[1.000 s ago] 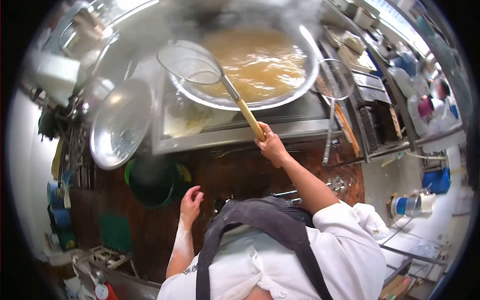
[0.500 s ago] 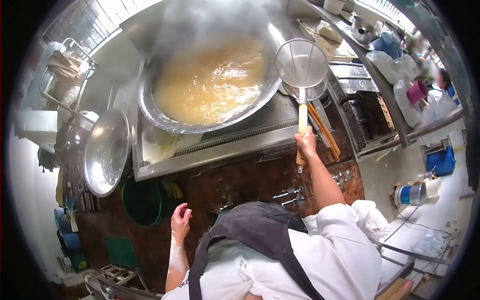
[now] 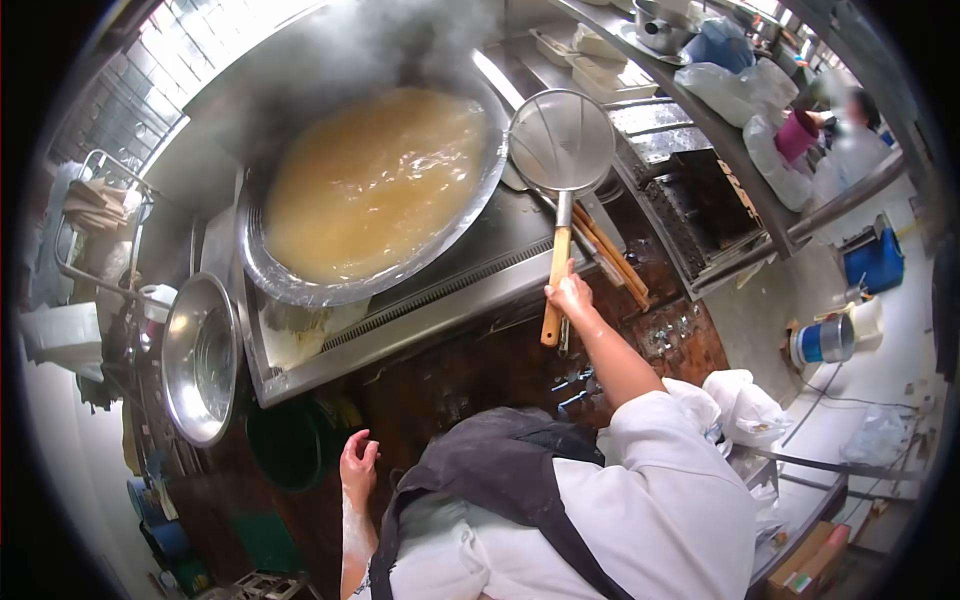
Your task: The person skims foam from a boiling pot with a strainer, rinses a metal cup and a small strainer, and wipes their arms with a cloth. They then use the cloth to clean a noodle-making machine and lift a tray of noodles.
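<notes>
Strainer swung aside — I now see it beside the pot, off the liquid | right hand: grip clenched on wooden handle | left hand: grip released, near bucket

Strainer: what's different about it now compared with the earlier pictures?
The strainer has moved from over the pot's left part to beside its right rim, carried rightward by the right hand. Nothing was newly gripped or let go. The view has also shifted, so the pot sits further left in it. Unchanged: right hand on the wooden handle, left hand empty.
</notes>
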`<action>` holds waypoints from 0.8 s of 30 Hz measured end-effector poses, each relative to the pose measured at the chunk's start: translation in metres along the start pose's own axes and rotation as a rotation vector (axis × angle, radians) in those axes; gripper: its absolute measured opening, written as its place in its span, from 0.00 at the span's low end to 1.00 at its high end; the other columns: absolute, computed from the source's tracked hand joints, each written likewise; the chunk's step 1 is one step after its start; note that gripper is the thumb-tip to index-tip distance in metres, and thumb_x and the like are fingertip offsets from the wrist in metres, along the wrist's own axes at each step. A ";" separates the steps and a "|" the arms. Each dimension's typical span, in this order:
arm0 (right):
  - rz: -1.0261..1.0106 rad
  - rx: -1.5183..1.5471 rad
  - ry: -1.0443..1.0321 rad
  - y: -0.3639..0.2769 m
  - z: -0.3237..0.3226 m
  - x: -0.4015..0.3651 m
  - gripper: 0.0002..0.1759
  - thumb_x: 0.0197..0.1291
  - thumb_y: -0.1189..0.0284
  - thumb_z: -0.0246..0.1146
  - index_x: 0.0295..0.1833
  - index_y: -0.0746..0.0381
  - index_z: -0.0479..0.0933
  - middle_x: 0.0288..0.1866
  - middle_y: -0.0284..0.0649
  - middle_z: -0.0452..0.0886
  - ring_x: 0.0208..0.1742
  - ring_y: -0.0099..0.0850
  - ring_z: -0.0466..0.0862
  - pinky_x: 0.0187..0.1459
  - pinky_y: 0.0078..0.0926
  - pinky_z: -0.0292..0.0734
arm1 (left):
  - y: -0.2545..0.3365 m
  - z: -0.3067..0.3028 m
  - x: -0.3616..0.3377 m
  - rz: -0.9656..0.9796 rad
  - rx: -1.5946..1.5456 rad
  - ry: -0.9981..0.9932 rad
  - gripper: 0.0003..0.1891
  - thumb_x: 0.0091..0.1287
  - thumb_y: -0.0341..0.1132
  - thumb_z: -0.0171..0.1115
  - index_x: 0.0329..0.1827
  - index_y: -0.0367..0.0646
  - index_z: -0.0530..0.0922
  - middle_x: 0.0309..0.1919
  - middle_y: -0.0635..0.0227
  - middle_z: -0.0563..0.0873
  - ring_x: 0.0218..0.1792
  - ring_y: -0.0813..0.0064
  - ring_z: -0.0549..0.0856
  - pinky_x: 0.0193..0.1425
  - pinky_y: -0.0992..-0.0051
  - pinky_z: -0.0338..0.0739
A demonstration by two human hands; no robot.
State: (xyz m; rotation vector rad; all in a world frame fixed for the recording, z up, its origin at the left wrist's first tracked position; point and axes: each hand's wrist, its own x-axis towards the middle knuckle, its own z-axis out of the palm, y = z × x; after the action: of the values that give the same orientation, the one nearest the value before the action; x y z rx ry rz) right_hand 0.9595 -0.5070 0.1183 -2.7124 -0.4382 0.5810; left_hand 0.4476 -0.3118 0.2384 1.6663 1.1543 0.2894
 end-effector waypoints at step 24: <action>0.104 -0.265 0.099 -0.032 0.004 -0.015 0.55 0.58 0.63 0.66 0.83 0.58 0.38 0.76 0.51 0.57 0.69 0.49 0.70 0.58 0.65 0.74 | -0.012 -0.004 0.024 0.000 -0.013 -0.071 0.16 0.69 0.32 0.63 0.57 0.34 0.78 0.35 0.68 0.84 0.34 0.80 0.83 0.41 0.78 0.80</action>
State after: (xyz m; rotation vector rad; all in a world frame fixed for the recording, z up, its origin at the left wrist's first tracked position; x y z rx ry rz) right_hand 0.9379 -0.4824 0.1321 -3.0161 -0.3727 0.4391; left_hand 0.4510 -0.2901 0.2221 1.6522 1.0971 0.2349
